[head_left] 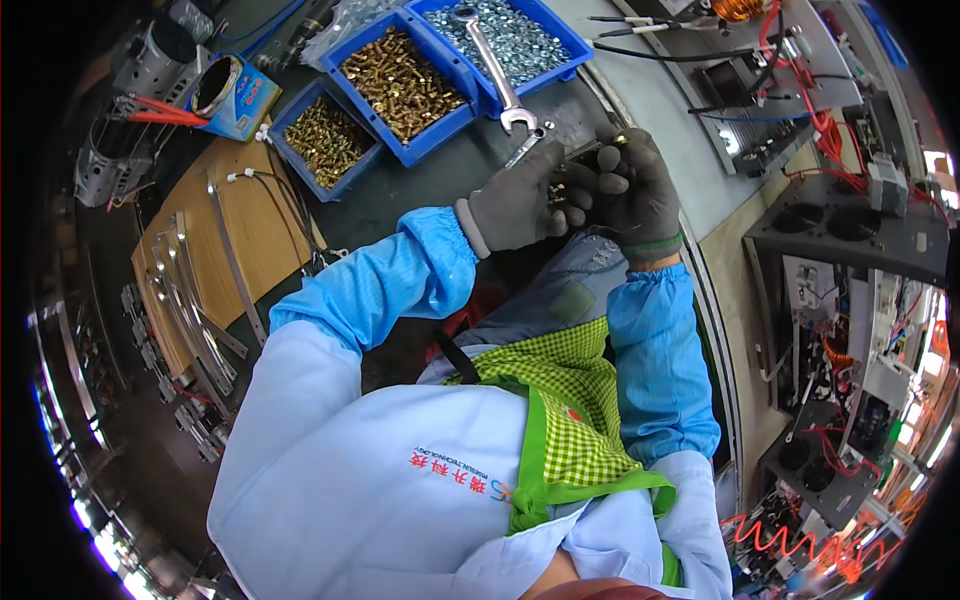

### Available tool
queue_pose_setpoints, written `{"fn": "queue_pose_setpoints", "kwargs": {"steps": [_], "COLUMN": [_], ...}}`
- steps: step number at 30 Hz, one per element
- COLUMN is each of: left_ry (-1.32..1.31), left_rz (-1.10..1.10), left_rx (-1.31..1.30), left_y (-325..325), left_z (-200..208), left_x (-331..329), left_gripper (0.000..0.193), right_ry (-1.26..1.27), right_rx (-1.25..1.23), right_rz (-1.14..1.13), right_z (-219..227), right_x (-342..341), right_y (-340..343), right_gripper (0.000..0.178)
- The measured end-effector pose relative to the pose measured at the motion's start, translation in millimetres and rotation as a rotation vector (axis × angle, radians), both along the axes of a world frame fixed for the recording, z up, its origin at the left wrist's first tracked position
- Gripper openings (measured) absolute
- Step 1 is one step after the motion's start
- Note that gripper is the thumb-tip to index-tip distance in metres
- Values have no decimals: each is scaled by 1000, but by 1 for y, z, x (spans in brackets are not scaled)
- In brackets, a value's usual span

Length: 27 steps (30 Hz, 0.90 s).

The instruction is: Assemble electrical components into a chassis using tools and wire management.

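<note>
Both my hands wear dark grey gloves and are close together at the bench edge, in front of my lap. My left hand (512,205) is curled round a few small brass-coloured screws (557,192), mostly covered by its fingers. Between the thumb and fingers of my right hand (645,198) is a small brass-coloured screw (621,140), with only one end showing. A combination wrench (490,60) lies across a blue bin of silvery fasteners (540,45), its open end near my left hand. A smaller metal tool (525,147) lies just beyond that hand, partly hidden.
A blue bin (425,150) and a smaller blue bin (345,185) hold brass-coloured screws. Farther left are a blue tin (245,95), red-handled pliers (165,112) and cardboard (200,250) with metal strips. On the right stand electrical units (850,225) with loose wires.
</note>
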<state>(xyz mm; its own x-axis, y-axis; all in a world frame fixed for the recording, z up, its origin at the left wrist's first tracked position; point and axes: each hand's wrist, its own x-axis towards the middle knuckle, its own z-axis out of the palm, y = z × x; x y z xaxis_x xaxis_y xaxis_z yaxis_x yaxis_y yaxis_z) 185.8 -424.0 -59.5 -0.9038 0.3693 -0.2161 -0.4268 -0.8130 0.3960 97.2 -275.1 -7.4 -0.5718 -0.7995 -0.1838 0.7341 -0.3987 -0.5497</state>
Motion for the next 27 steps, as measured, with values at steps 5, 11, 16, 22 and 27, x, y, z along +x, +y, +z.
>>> {"fn": "queue_pose_setpoints", "kwargs": {"steps": [5,11,16,22,27], "left_ry": [51,65,45,82,107], "left_rz": [-14,101,83,123,-11], "left_rx": [122,67,94,70,299], "left_y": [2,6,3,5,1], "left_z": [-13,-4,-4,-4,-14], "left_x": [-4,1,2,0,-3], "left_gripper": [48,48,47,49,55], "right_ry": [40,-24,-153,-122,90], "right_rx": [70,78,-118,-115,108], "right_rz": [-237,-278,-222,-233,-220], "right_z": [6,9,13,8,16], "right_x": [18,37,42,45,63], "right_y": [13,23,32,31,27], "right_gripper": [25,56,73,81,77]}}
